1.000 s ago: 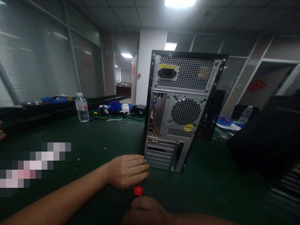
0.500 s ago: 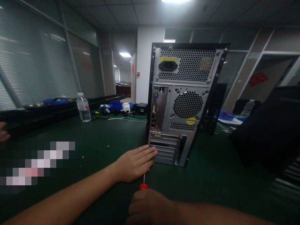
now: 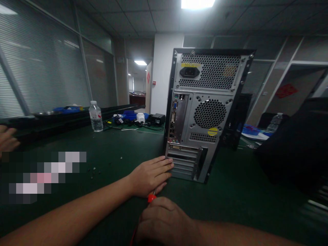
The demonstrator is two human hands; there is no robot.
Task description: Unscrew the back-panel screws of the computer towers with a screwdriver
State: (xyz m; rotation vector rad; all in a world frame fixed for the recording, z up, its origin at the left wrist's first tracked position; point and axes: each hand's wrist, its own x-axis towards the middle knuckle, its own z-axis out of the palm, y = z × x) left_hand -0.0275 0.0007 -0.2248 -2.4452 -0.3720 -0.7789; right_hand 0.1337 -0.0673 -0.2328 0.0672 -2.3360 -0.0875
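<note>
A computer case point(image 3: 188, 119) stands upright with its rear panel facing me, showing ports, a round fan grille and slot covers low down. My left hand point(image 3: 150, 176) has its fingers stretched out, their tips on the case's lower left edge. Just below it, my right hand point(image 3: 164, 218) is closed around a screwdriver point(image 3: 152, 198) with a red handle. The metal shaft points up toward the left hand, and its tip is hidden there.
Small loose bits point(image 3: 94, 169) lie left on the green tabletop point(image 3: 112, 147). A water bottle point(image 3: 96, 116) and a pile of cables and adapters point(image 3: 138, 119) stand further back. Another person's hand point(image 3: 7, 138) is at the left edge. A large dark object point(image 3: 294, 136) fills the right.
The screwdriver handle has moved closer to my left hand and tilted, so less shaft shows. More of the other person's hand is in view. The whole view has shifted slightly.
</note>
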